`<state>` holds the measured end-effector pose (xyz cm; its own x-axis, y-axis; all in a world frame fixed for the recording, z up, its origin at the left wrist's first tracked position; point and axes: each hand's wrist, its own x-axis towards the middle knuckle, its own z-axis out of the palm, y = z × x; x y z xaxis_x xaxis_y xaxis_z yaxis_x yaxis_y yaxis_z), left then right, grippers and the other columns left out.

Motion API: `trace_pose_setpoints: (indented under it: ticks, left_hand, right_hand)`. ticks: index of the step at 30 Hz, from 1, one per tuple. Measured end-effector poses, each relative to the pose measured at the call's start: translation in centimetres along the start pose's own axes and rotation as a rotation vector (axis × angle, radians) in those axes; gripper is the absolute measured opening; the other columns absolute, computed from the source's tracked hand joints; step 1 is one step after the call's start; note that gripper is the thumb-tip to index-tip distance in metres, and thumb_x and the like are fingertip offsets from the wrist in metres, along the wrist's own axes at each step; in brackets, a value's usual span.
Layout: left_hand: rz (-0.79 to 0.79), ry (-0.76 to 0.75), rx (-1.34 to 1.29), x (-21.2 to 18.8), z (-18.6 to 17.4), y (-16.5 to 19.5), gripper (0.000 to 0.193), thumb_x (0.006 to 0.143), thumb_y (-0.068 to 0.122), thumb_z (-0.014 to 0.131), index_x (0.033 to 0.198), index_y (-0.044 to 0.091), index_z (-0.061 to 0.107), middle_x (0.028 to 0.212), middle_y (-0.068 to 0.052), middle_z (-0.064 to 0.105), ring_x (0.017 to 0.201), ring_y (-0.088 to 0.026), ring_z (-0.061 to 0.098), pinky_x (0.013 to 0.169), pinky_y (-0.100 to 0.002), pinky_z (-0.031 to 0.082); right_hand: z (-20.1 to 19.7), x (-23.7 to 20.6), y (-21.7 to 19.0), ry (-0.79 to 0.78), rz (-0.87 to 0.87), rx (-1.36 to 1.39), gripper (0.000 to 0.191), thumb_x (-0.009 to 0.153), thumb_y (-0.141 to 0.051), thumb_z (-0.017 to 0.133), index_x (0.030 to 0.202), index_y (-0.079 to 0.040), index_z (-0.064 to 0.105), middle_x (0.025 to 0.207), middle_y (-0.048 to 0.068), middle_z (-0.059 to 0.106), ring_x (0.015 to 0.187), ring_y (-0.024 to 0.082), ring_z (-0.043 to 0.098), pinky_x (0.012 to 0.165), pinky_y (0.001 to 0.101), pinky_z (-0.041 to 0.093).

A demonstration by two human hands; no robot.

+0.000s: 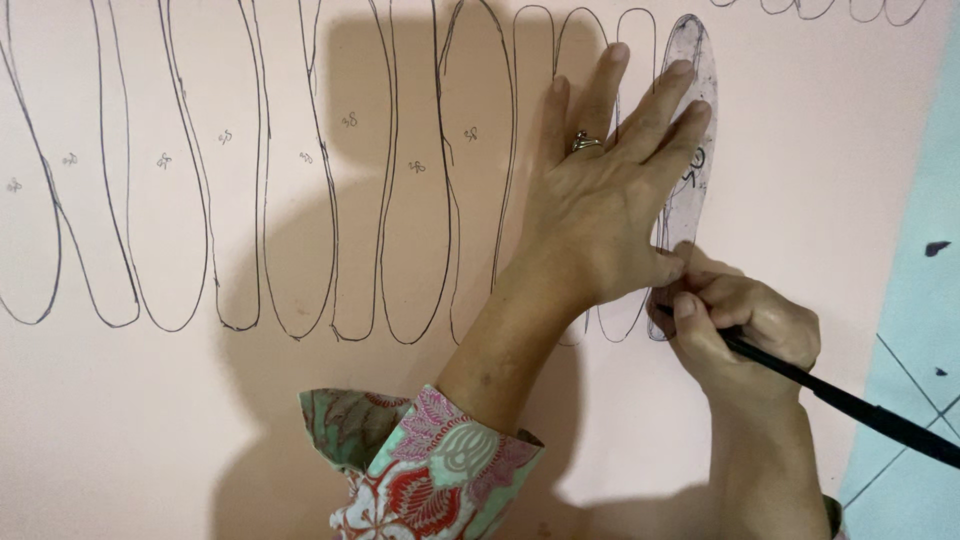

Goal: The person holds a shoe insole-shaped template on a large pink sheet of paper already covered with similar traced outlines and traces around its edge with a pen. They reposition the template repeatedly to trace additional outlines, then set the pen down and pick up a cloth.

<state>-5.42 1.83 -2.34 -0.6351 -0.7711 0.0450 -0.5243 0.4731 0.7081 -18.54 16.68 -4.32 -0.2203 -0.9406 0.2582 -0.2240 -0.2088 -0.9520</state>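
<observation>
My left hand (pixel 610 185) lies flat with fingers spread on a grey, see-through sole-shaped template (pixel 694 190), pressing it onto a pale pink sheet (pixel 180 420). A ring sits on one finger. My right hand (pixel 735 320) grips a black pen (pixel 850 405) just below the left thumb, its tip at the template's lower end. The template's lower end is hidden by both hands.
Several sole outlines (pixel 300 170) in black line run in a row across the pink sheet to the left, each with a small handwritten mark. A pale blue surface (pixel 915 330) with thin dark lines borders the sheet on the right. My left sleeve (pixel 420 465) is patterned.
</observation>
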Motion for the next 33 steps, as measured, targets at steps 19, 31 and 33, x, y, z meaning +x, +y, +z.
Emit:
trace_pose_setpoints:
  ticks: [19, 31, 33]
  left_hand:
    - [-0.015, -0.091, 0.024, 0.3, -1.1, 0.3, 0.113, 0.046, 0.043, 0.093, 0.147, 0.018, 0.049, 0.163, 0.001, 0.028, 0.155, -0.034, 0.006, 0.125, -0.062, 0.002]
    - [-0.024, -0.132, 0.029, 0.3, -1.6, 0.3, 0.106, 0.053, 0.043, 0.086, 0.149, 0.018, 0.047, 0.165, 0.000, 0.025, 0.156, -0.032, 0.000, 0.125, -0.058, -0.004]
    - [-0.034, -0.139, 0.022, 0.3, -1.4, 0.2, 0.101, 0.059, 0.044, 0.084, 0.148, 0.018, 0.047, 0.165, 0.001, 0.025, 0.157, -0.032, 0.000, 0.126, -0.058, -0.004]
  right_hand:
    - [-1.2, -1.1, 0.2, 0.255, 0.191, 0.192, 0.023, 0.100, 0.007, 0.065, 0.087, -0.003, 0.049, 0.082, 0.016, 0.070, 0.075, 0.013, 0.068, 0.073, 0.0318, 0.061]
    - [-0.3, -1.5, 0.8, 0.157, 0.203, 0.003, 0.028, 0.098, 0.011, 0.062, 0.079, -0.003, 0.048, 0.087, 0.015, 0.067, 0.077, 0.014, 0.065, 0.065, 0.0323, 0.057]
    - [0.0, -1.2, 1.0, 0.147, 0.169, 0.077, 0.026, 0.098, 0.010, 0.063, 0.081, -0.004, 0.048, 0.092, 0.016, 0.069, 0.075, 0.013, 0.062, 0.062, 0.0307, 0.055]
